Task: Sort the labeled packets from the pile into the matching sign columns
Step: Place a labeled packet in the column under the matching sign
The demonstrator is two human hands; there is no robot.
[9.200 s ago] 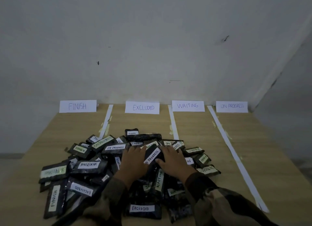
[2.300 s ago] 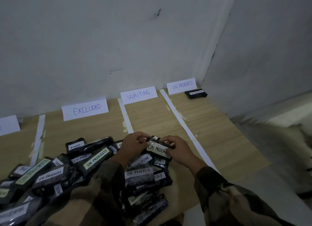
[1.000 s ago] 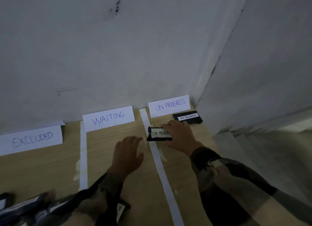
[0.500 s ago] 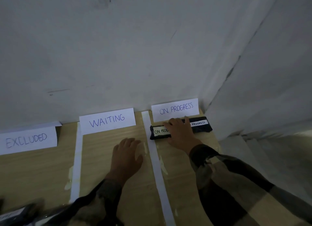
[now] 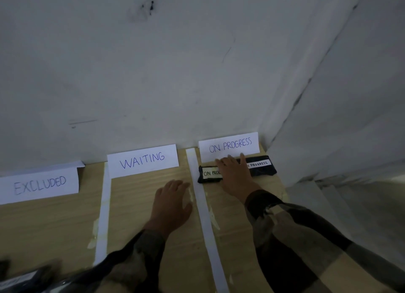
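Two black packets labelled ON PROGRESS lie side by side at the back of the rightmost column, just below the ON PROGRESS sign [image 5: 229,145]. My right hand [image 5: 235,175] lies flat with straight fingers over the left packet [image 5: 209,174], and its fingertips reach the sign. The right packet [image 5: 262,166] sits against it near the table's right edge. My left hand [image 5: 172,201] rests open and flat on the wood in the WAITING column, holding nothing. The pile of packets [image 5: 24,279] shows only as a dark blur at the bottom left.
WAITING sign [image 5: 142,160] and EXCLUDED sign [image 5: 39,184] stand against the grey wall. White paper strips [image 5: 205,216] divide the wooden table [image 5: 54,227] into columns. The table ends close to the right of the packets, with a wall corner beyond.
My right hand set the packet down beside the other one under the ON PROGRESS sign and now lies flat on it. My left hand stayed flat on the table.
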